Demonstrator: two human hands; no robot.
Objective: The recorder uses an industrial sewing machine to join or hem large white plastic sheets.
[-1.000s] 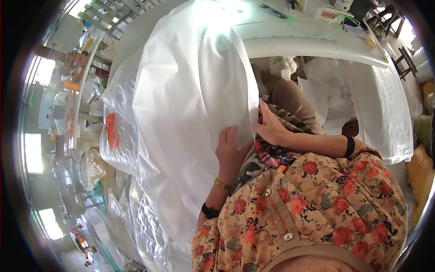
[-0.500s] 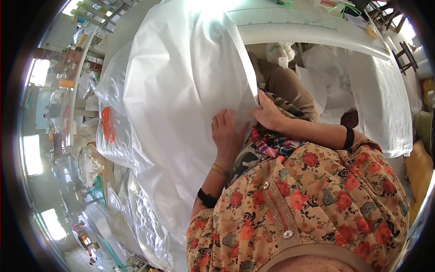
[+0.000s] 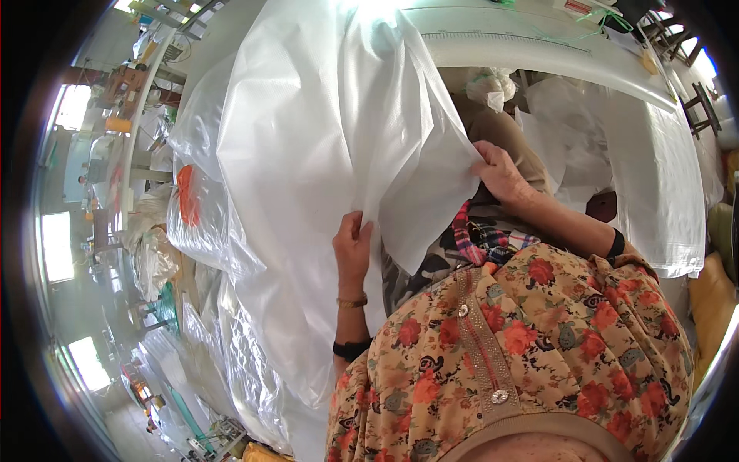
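Note:
A large sheet of white, slightly shiny fabric (image 3: 292,177) drapes from the table down over my lap in long folds. My left hand (image 3: 352,242) pinches a fold of it near the middle, thumb against curled fingers. Out to the right, my right hand (image 3: 499,171) grips the sheet's edge between thumb and fingers. Between the two hands a flap of the fabric is stretched and lifted off my lap. Where the sheet meets the table at the top, bright glare hides the detail.
The table's pale front edge (image 3: 539,65) runs across the top, with a ruler scale along it. More white sheeting (image 3: 654,177) hangs at the right. Clear plastic bundles with an orange tie (image 3: 187,195) lie at the left. A knotted white plastic bag (image 3: 491,86) sits under the table.
My right hand has drawn the sheet's edge out to the right. My left hand, earlier lying on the fabric with fingers extended, has moved left and toward me and now pinches a fold.

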